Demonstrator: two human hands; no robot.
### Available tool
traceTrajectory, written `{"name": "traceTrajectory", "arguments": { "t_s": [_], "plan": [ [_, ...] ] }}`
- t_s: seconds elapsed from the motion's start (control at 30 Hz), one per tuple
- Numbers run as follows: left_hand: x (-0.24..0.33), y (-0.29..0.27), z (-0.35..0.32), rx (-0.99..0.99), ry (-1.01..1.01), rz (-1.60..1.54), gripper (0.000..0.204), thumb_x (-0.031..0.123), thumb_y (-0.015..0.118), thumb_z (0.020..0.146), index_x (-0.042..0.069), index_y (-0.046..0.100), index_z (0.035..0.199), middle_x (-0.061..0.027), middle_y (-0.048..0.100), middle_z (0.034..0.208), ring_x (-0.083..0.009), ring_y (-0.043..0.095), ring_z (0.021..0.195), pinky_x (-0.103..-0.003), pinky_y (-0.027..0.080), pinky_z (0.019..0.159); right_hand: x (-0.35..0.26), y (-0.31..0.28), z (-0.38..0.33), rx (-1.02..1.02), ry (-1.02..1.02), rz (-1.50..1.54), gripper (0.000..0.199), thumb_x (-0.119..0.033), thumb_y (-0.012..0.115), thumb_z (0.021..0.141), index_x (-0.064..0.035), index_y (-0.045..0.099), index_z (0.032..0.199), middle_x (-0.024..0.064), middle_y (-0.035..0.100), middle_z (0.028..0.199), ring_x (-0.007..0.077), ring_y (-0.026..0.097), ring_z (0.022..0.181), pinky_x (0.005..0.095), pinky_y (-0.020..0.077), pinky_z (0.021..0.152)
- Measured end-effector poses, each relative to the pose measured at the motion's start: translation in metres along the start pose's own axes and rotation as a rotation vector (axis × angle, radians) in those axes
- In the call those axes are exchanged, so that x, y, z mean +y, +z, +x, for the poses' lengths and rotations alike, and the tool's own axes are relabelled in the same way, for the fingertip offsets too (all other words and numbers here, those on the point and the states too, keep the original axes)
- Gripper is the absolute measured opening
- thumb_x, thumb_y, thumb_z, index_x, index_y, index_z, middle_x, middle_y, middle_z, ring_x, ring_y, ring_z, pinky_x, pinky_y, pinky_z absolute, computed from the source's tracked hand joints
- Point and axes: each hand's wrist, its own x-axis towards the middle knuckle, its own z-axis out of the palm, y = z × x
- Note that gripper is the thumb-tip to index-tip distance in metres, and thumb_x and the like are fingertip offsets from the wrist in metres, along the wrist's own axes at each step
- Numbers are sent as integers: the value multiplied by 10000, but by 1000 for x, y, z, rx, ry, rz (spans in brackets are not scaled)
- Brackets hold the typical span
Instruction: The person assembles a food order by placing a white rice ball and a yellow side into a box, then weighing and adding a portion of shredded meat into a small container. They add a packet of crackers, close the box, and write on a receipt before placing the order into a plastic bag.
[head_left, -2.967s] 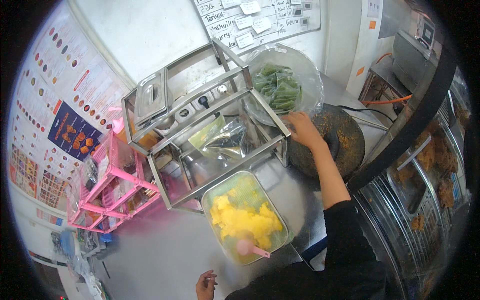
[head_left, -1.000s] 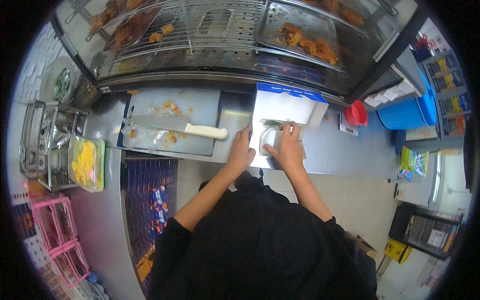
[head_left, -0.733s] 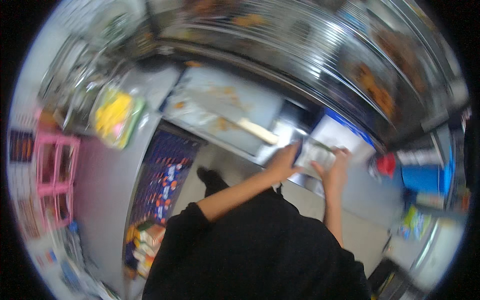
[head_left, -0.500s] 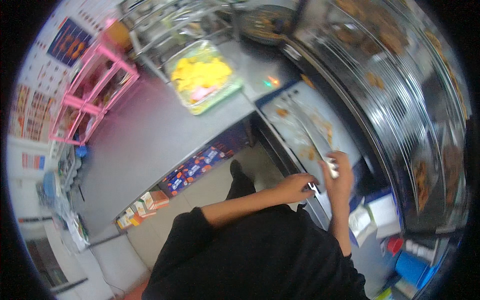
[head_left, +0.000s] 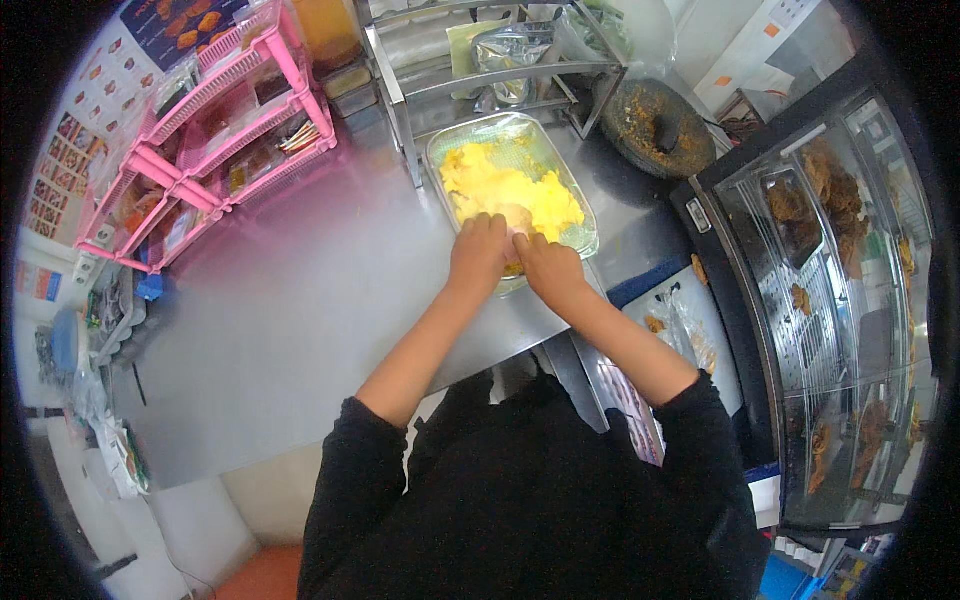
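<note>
A clear rectangular tray (head_left: pixel 590 225) with a greenish mesh-like base stands on the steel counter, holding a heap of bright yellow, lumpy food (head_left: pixel 505 185). Both my hands meet over its near end. My left hand (head_left: pixel 482 245) is closed, fingertips curled down at a pale pink, soft-looking piece (head_left: pixel 516 217). On the other side of that piece, my right hand (head_left: pixel 550 268) is closed too, thumb and fingers pressed together against it. My fingers partly cover the piece, so its full shape is hidden.
Left on the steel counter (head_left: pixel 300 300) stands a pink plastic rack (head_left: pixel 230 150) of packets. A metal rack (head_left: pixel 400 110) is behind the tray; a dark stone mortar (head_left: pixel 660 130) sits far right. A glass display case (head_left: pixel 800 330) with fried food lines the right, beside a white board (head_left: pixel 670 310).
My hands have moved left from the white board to the tray. The long blade with a white handle has left my right hand and is out of sight. Both hands now grip the pink piece.
</note>
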Motion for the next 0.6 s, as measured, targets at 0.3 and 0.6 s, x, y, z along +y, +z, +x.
{"name": "traceTrajectory", "arguments": {
  "t_s": [0.3,0.6],
  "plan": [
    [-18,11,1,220,67,-273,99,24,605,699,19,538,772,-131,544,743,-295,561,677,-372,459,583,33,-21,6,-141,-503,-70,437,-194,497,809,-210,419,1239,117,563,798,232,603,561,363,468,422],
    [-16,18,-3,348,61,-350,94,-7,605,710,15,543,777,-121,559,774,-281,562,697,-351,464,609,35,-7,20,-21,-393,-166,377,-179,498,798,-202,470,1174,93,522,789,197,588,557,312,458,397]
  ]
}}
